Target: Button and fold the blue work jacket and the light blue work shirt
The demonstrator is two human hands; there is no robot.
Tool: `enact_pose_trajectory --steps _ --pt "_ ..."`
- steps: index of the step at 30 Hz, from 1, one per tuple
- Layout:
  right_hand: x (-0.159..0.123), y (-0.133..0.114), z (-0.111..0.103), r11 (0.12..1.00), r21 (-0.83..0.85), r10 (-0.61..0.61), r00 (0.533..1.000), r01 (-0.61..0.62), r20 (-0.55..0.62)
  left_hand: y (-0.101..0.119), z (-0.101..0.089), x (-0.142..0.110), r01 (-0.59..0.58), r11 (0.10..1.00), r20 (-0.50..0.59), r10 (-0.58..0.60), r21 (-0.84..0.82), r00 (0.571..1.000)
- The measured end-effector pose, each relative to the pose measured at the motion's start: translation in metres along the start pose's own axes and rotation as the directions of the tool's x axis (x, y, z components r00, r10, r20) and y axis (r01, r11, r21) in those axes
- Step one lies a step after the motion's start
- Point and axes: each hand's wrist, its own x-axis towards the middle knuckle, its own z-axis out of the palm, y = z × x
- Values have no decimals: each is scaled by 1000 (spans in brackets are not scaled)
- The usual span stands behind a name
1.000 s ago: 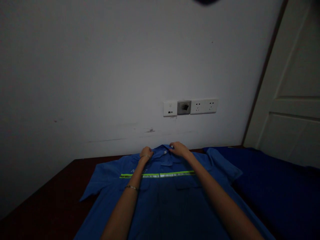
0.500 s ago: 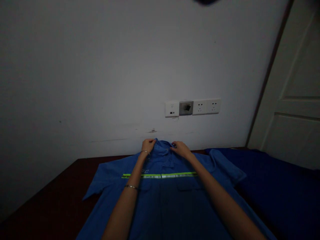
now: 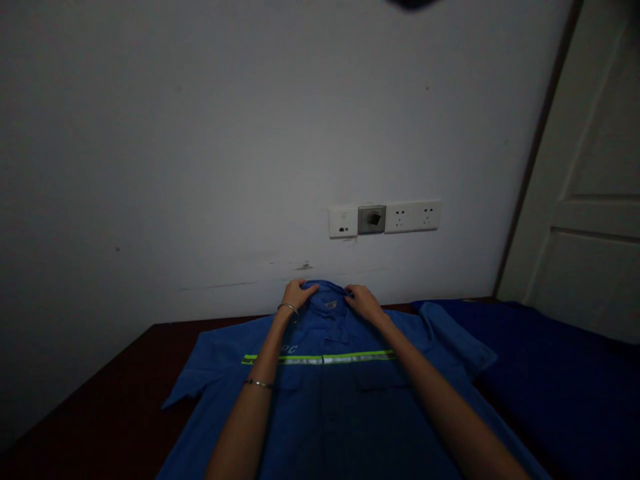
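A blue short-sleeved work shirt (image 3: 345,407) lies spread out, front side up, with a yellow-green and silver reflective strip across its chest. Its collar (image 3: 327,288) points toward the wall, and a small label shows inside the neck. My left hand (image 3: 296,293) pinches the collar's left side between thumb and fingers. On the collar's right side, my right hand (image 3: 361,300) has a similar pinch. Both forearms stretch over the shirt front and cover parts of the strip. Two bracelets are on my left arm.
The shirt rests on a dark red surface (image 3: 120,373) that ends at a white wall (image 3: 225,167). Dark blue cloth (image 3: 560,387) lies at the right. Wall sockets (image 3: 411,217) sit above the collar. A pale panelled door (image 3: 595,213) stands at the right.
The collar has opened wider, so the neck label now shows. My left hand has shifted its hold slightly on the collar's edge. My right hand stays at nearly the same place.
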Motion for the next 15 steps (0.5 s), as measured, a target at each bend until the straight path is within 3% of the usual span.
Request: enact_pose_trajectory --steps 3,7,11,15 --pt "3 1 -6 1000 9 10 999 -10 -30 2 -3 -1 18 999 -15 -17 50 1000" --pt "9 8 -23 992 123 -33 999 35 -22 1 -11 0 79 997 -1 -79 -13 997" --pt "12 15 -36 976 192 -112 993 103 37 -3 -23 0 120 991 85 -115 -59 990" --pt "10 15 -46 972 188 -162 980 139 113 -10 -35 -1 182 983 159 -179 -4 971"
